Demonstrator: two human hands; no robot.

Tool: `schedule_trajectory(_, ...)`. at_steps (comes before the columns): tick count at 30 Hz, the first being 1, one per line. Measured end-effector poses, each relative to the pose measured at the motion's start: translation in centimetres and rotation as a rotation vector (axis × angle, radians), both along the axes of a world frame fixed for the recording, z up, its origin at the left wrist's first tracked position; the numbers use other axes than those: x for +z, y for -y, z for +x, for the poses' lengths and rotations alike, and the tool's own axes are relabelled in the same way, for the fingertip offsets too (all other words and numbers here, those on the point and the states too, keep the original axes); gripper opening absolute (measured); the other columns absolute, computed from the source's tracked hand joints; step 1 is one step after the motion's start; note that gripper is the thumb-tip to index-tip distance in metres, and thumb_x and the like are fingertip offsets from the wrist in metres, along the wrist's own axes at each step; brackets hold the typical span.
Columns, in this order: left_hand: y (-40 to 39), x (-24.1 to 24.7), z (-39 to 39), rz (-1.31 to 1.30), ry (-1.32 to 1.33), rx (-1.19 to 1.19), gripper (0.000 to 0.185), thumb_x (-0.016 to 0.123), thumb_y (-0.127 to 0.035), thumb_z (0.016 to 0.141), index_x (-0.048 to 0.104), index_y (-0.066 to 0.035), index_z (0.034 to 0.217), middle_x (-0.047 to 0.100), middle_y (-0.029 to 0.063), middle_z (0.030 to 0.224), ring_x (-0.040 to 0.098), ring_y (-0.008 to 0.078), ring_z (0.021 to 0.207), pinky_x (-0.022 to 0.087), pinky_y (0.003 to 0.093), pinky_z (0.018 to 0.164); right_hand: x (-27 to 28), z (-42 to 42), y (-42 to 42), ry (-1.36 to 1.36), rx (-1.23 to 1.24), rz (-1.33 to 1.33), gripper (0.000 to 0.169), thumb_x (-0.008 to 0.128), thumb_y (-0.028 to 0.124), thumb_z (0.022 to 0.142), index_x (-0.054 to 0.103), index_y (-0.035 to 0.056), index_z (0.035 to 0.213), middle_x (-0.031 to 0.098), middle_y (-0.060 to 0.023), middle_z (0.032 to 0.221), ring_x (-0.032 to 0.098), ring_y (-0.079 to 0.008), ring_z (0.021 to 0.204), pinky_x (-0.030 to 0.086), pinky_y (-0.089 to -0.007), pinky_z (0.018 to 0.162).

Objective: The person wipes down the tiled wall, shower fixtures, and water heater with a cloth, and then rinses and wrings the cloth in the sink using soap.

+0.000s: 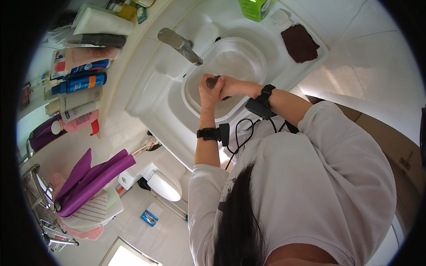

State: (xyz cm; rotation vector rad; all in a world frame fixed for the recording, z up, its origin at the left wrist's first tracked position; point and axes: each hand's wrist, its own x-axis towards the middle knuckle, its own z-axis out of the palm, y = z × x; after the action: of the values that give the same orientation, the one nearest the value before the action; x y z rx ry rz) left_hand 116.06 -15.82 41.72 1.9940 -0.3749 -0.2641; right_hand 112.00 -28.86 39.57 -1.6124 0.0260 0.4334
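My left hand [209, 91] and my right hand [233, 87] are pressed together, both closed on a bunched dark brown cloth [213, 81]. They are over the near part of a white plastic basin [186, 96] that stands in the washbasin [173, 109] and holds cloudy water. Part of the cloth shows between the fingers and part below them; how far it reaches into the water is hidden. The metal faucet [181, 46] points towards the basin, just beyond my hands. Another dark maroon cloth [300, 43] lies flat on the washbasin's right rim.
A green bottle [254, 9] and a white object [281, 19] stand at the back rim. Bottles and tubes line a shelf [113, 86] at left. Purple cloth [96, 186] hangs from a metal rack. A toilet [164, 186] is lower left. Cables [237, 139] hang from my wrist straps.
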Motion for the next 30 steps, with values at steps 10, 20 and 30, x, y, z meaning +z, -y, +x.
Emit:
schedule_trajectory(10,0.5,-3.1,-0.1,0.134,0.004,0.223,0.04,0.066,-0.036,0.088,0.065,0.004,0.088,0.065,0.0143,0.071,0.061,0.0233,0.067,0.049,0.0355,0.066,-0.9,-0.4,-1.9,0.087,-0.068,-0.527,0.048,0.079,0.037,0.059,0.066,0.0058,0.093,0.069,-0.0177,0.085,0.065,-0.0368,0.078,0.052,-0.0421,0.068)
schedule_trajectory(20,-3.6,-3.3,-0.5,-0.055,-0.219,0.015,0.051,0.069,-0.039,0.087,0.057,0.002,0.115,0.063,0.0177,0.107,0.062,0.026,0.096,0.051,0.0367,0.079,-0.6,-0.6,3.0,-0.015,-0.01,-0.278,0.071,0.083,0.046,0.062,0.061,-0.0056,0.106,0.068,-0.0203,0.095,0.066,-0.0309,0.088,0.051,-0.0364,0.076)
schedule_trajectory(30,-11.1,-3.0,-2.3,0.43,0.083,0.423,0.042,0.068,-0.017,0.086,0.054,-0.003,0.123,0.054,0.0144,0.117,0.059,0.0256,0.102,0.053,0.0362,0.076,-0.2,-2.6,10.0,-0.274,-0.376,0.122,0.066,0.078,0.045,0.074,0.057,0.0046,0.122,0.064,-0.0082,0.104,0.062,-0.0181,0.093,0.052,-0.0327,0.069)
